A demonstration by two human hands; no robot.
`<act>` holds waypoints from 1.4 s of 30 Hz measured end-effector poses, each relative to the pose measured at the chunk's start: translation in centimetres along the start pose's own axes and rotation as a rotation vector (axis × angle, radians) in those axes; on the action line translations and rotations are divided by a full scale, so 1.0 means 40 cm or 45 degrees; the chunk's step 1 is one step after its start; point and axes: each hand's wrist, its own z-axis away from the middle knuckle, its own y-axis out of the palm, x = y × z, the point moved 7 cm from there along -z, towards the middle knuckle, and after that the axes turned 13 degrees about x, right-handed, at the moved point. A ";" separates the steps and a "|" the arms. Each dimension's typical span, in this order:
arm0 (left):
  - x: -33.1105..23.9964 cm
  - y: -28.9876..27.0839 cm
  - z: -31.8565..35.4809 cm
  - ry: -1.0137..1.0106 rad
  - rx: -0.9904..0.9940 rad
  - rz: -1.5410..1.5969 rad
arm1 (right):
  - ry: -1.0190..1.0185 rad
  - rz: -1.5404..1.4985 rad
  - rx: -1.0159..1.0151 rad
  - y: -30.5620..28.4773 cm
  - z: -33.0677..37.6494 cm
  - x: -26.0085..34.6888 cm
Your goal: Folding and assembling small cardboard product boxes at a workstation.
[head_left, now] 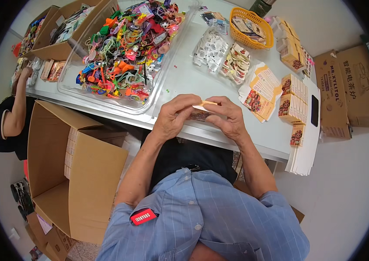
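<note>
At the centre of the frame both hands meet over the near table edge. The left hand [173, 117] and right hand [230, 118] pinch one small carton [202, 114] between them, fingers closed on its ends, an orange flap sticking up on top. To fold it well, I judge the thumbs should press along the crease while the other fingers keep the body square, so the flap tucks without buckling.

Lower left stands an open cardboard box [76, 174] with packed cartons along its wall. The white table [184, 78] carries, right of the hands, folded cartons [293, 100] in stacks and flat blanks [260, 89]. Farther up sit bagged white pieces [210, 50] and an orange basket [252, 26]; upper centre, a clear tray [158, 93] of bright toys [128, 48]. At far left another person's arm [17, 108] reaches onto the table. Brown boxes [347, 87] stand at right.
</note>
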 end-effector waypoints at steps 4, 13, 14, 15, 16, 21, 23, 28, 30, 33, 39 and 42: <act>-0.007 0.011 0.005 -0.031 -0.052 0.086 | 0.093 -0.005 -0.128 -0.006 0.010 -0.002; -0.010 0.022 -0.007 -0.118 0.009 0.110 | 0.193 -0.060 -0.161 -0.020 0.021 0.013; -0.006 0.023 -0.011 -0.174 0.034 0.088 | 0.232 -0.107 -0.170 -0.022 0.024 0.007; -0.005 0.021 -0.014 -0.174 0.034 0.088 | 0.232 -0.107 -0.171 -0.023 0.022 0.006; -0.006 0.019 -0.018 -0.157 0.036 0.063 | 0.267 -0.153 -0.173 -0.025 0.019 -0.002; -0.010 0.014 -0.028 -0.095 0.067 -0.009 | 0.274 -0.161 -0.159 -0.028 0.018 -0.013; -0.027 0.014 -0.030 0.088 0.053 -0.141 | 0.200 -0.156 -0.167 -0.028 0.021 -0.018; -0.025 0.014 -0.023 0.084 0.056 -0.199 | 0.236 -0.223 -0.092 -0.043 0.011 -0.025; -0.011 0.015 -0.021 -0.013 0.063 -0.105 | 0.323 -0.342 -0.054 -0.045 0.005 -0.041; -0.008 0.013 -0.018 -0.028 0.043 -0.083 | 0.256 -0.201 0.006 -0.045 -0.006 -0.026; -0.048 0.018 -0.018 0.231 0.015 -0.425 | 0.058 0.015 -0.074 -0.038 0.019 -0.023; -0.041 0.023 -0.013 0.123 0.002 -0.296 | -0.007 0.077 -0.063 -0.033 0.025 -0.014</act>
